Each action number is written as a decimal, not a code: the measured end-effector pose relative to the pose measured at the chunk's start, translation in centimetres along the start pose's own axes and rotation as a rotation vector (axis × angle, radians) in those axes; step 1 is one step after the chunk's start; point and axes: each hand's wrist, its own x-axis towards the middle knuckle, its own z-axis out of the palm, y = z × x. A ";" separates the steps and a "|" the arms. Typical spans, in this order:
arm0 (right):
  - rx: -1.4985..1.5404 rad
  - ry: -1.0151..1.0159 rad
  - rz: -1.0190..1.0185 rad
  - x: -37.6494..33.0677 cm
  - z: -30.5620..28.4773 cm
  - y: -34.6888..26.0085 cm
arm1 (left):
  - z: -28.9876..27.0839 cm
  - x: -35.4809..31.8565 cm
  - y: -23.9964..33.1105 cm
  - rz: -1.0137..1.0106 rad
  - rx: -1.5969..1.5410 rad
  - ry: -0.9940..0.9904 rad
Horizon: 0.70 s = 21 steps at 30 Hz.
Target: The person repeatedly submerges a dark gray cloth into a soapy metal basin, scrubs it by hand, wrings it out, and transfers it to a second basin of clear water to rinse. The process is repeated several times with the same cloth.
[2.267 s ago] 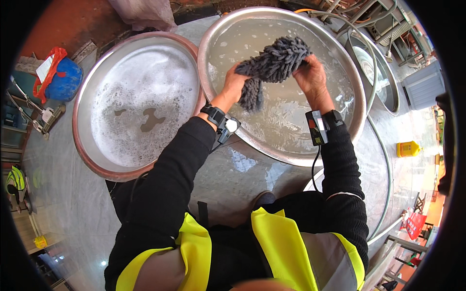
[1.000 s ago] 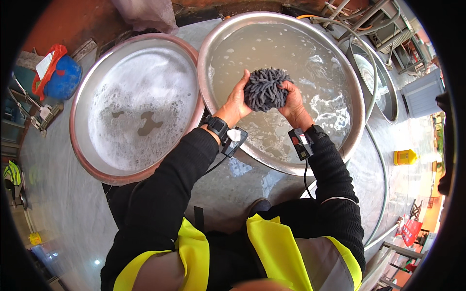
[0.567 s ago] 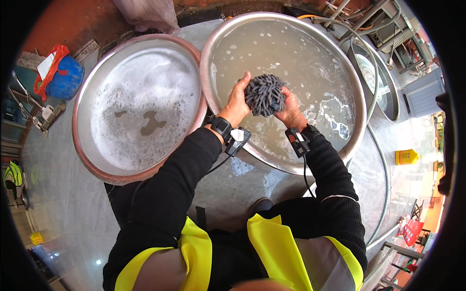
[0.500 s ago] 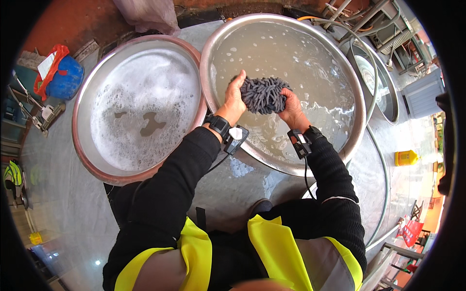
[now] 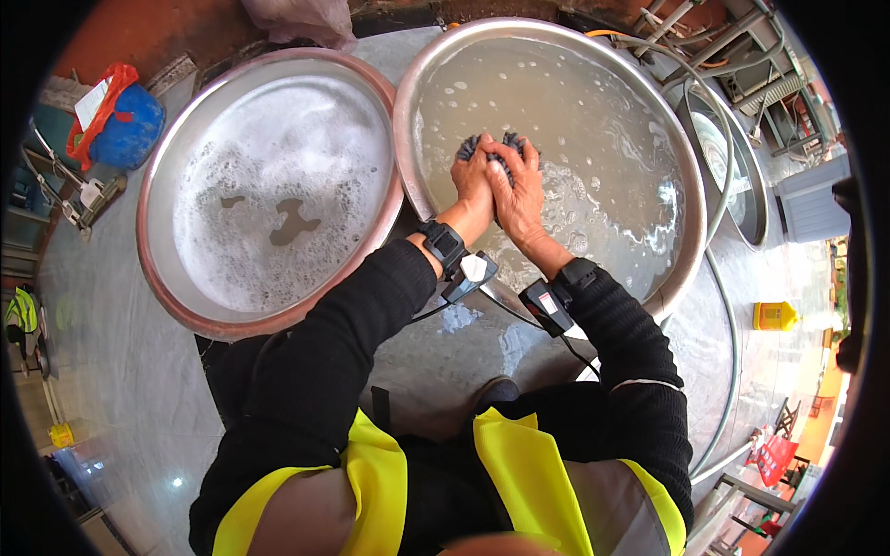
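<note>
Both my hands press together around a dark grey chenille wash mitt, squeezed into a small bundle over the right-hand metal basin. My left hand is closed on its left side. My right hand clasps it from the right, palms facing. Only tufts of the mitt show above and between the fingers; the rest is hidden. Cloudy, greyish-brown water with scattered bubbles fills this basin. Each wrist wears a black band with a small wired box.
On the left, a second basin holds water under white foam. A blue bucket with an orange-red bag stands beyond it. To the right are a smaller metal tub, a grey hose, a pale bin and a yellow jug.
My hands have come together and squashed the mitt, which was spread between them. The right hand has moved left. The view has shifted slightly.
</note>
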 end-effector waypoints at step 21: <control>-0.217 0.006 -0.126 -1.4 -1.6 -0.1 | -0.4 0.8 0.5 -0.071 0.166 -0.072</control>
